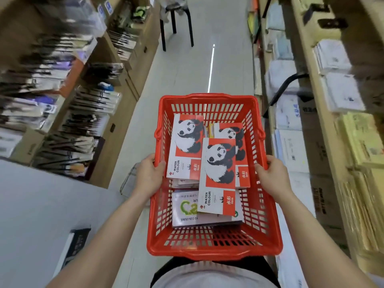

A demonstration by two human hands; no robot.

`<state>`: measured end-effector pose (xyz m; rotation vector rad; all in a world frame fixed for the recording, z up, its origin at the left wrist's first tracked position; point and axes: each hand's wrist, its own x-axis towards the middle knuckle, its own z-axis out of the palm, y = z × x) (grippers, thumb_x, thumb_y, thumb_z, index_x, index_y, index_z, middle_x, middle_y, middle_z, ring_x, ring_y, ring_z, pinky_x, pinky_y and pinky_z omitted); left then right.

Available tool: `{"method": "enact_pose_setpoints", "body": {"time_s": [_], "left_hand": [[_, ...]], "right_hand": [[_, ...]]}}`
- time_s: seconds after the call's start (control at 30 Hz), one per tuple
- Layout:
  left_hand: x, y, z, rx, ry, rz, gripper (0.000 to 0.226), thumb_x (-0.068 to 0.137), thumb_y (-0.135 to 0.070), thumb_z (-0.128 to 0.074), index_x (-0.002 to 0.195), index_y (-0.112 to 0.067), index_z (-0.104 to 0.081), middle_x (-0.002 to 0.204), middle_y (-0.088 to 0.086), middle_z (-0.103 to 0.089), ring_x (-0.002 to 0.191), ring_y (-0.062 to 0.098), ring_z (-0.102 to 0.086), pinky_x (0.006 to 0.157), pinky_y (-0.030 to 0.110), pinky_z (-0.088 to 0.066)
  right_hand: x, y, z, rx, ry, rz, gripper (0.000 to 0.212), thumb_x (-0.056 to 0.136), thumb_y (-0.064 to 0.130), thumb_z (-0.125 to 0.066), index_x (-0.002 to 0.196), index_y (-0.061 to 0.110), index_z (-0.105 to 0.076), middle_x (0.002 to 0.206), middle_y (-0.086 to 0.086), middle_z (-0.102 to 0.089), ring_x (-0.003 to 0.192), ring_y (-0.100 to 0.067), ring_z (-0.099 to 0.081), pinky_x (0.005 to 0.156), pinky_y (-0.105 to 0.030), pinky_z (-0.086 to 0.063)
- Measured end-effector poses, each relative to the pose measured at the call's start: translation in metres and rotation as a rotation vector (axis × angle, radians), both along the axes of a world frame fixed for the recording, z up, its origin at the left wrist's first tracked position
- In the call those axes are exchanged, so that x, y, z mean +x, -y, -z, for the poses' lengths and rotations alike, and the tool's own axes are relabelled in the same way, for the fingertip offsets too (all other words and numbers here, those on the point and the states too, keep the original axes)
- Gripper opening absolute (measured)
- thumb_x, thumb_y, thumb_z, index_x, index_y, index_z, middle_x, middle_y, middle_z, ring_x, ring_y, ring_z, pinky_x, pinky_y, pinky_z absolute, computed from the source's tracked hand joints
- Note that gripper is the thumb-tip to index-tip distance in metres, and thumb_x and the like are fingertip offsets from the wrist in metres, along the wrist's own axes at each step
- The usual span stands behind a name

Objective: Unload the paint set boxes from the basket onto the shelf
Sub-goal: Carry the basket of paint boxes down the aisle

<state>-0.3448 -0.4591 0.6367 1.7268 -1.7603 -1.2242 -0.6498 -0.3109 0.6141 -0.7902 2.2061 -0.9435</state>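
I carry a red plastic basket [214, 250] in front of me, above the aisle floor. My left hand [148, 175] grips its left rim and my right hand [272, 175] grips its right rim. Inside lie several paint set boxes: a red and white panda box marked WATER COLOUR [186, 146] at the left, a second panda box [219, 175] lying on top in the middle, a third panda box [230, 132] partly hidden behind it, and a white box marked 12 COLOURS [187, 208] underneath at the near end.
Wooden shelves of brushes and pens [68, 113] run along the left. On the right, shelves [324, 113] hold stacked paper packs and pads. A black stool [176, 23] stands far down the aisle. A grey counter [41, 204] sits at my near left.
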Motion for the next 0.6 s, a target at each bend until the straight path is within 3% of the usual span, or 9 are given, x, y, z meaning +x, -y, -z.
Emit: {"method": "enact_pose_setpoints", "body": {"time_s": [0.07, 0.13, 0.2, 0.3, 0.37, 0.47, 0.6], "left_hand": [[-0.027, 0.049, 0.003, -0.008, 0.029, -0.016, 0.007, 0.1, -0.017, -0.06, 0.098, -0.022, -0.065, 0.094, 0.005, -0.077, 0.079, 0.019, -0.073, 0.068, 0.032, -0.056], [-0.054, 0.099, 0.008, -0.026, 0.052, -0.026, 0.01, 0.099, -0.016, -0.06, 0.096, -0.022, -0.067, 0.091, 0.002, -0.077, 0.073, 0.008, -0.071, 0.059, 0.024, -0.05], [-0.084, 0.152, 0.009, -0.048, 0.068, -0.042, 0.011, 0.097, -0.017, -0.06, 0.095, -0.023, -0.069, 0.087, -0.004, -0.077, 0.066, -0.001, -0.069, 0.052, 0.013, -0.043], [-0.128, 0.221, 0.0, -0.049, 0.048, -0.09, 0.015, 0.097, -0.02, -0.062, 0.089, -0.03, -0.069, 0.08, -0.017, -0.074, 0.066, 0.001, -0.072, 0.051, 0.014, -0.046], [-0.157, 0.267, -0.007, -0.052, 0.037, -0.118, 0.02, 0.097, -0.022, -0.063, 0.083, -0.036, -0.065, 0.074, -0.023, -0.071, 0.064, -0.001, -0.072, 0.05, 0.015, -0.049], [-0.196, 0.334, -0.016, -0.05, 0.017, -0.153, 0.017, 0.098, -0.028, -0.062, 0.083, -0.037, -0.064, 0.077, -0.019, -0.075, 0.064, 0.006, -0.075, 0.056, 0.028, -0.054], [-0.244, 0.436, -0.021, -0.054, -0.01, -0.175, 0.018, 0.098, -0.03, -0.063, 0.084, -0.041, -0.064, 0.072, -0.032, -0.072, 0.062, -0.001, -0.073, 0.051, 0.023, -0.049]], "right_hand": [[-0.029, 0.053, 0.009, 0.004, 0.005, -0.001, 0.009, 0.1, 0.025, -0.061, 0.109, 0.025, -0.061, 0.09, 0.01, -0.072, 0.077, -0.006, -0.07, 0.062, -0.026, -0.053], [-0.059, 0.106, 0.017, -0.004, 0.006, -0.018, 0.014, 0.099, 0.027, -0.061, 0.112, 0.021, -0.064, 0.091, 0.008, -0.073, 0.078, -0.008, -0.071, 0.065, -0.029, -0.056], [-0.094, 0.163, 0.018, -0.023, 0.029, -0.044, 0.013, 0.1, 0.028, -0.061, 0.111, 0.024, -0.064, 0.086, 0.018, -0.07, 0.069, 0.0, -0.071, 0.055, -0.017, -0.05], [-0.142, 0.242, 0.006, -0.042, 0.042, -0.087, 0.007, 0.101, 0.028, -0.06, 0.107, 0.028, -0.062, 0.084, 0.02, -0.07, 0.067, 0.015, -0.068, 0.049, -0.008, -0.046], [-0.174, 0.294, -0.004, -0.056, 0.042, -0.104, 0.007, 0.101, 0.028, -0.06, 0.108, 0.028, -0.061, 0.084, 0.019, -0.071, 0.067, 0.009, -0.07, 0.053, -0.013, -0.05], [-0.214, 0.37, -0.019, -0.07, 0.049, -0.142, 0.007, 0.102, 0.03, -0.059, 0.109, 0.031, -0.059, 0.089, 0.015, -0.073, 0.075, -0.004, -0.074, 0.063, -0.026, -0.057], [-0.264, 0.476, -0.024, -0.09, 0.041, -0.161, 0.016, 0.101, 0.03, -0.06, 0.116, 0.027, -0.06, 0.096, 0.009, -0.074, 0.082, -0.008, -0.074, 0.069, -0.029, -0.059]]}}
